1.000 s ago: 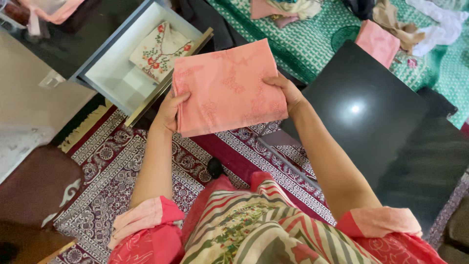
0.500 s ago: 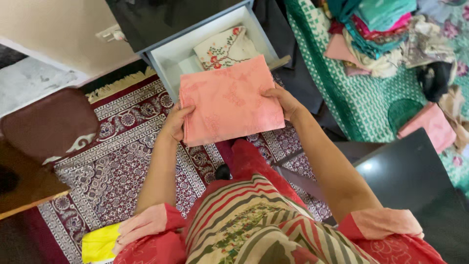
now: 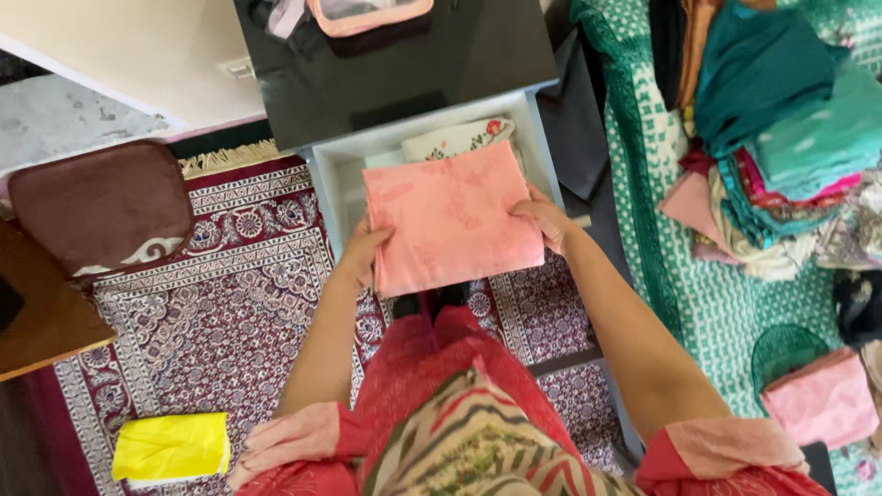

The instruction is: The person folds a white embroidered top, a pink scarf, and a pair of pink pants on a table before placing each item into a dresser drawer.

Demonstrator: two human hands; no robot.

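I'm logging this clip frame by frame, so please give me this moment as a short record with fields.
left hand: grips the left edge of the folded pink cloth
right hand: grips its right edge
cloth position: held flat above the open white drawer
in drawer: folded flowered cloth
floor: patterned rug, yellow bundle
right side: pile of clothes

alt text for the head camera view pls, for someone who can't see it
Seen from above, a person's left hand and right hand hold a folded pink cloth over an open white drawer containing a floral embroidered cloth. A patterned maroon rug lies below, and stacked clothes sit on a green bedspread.
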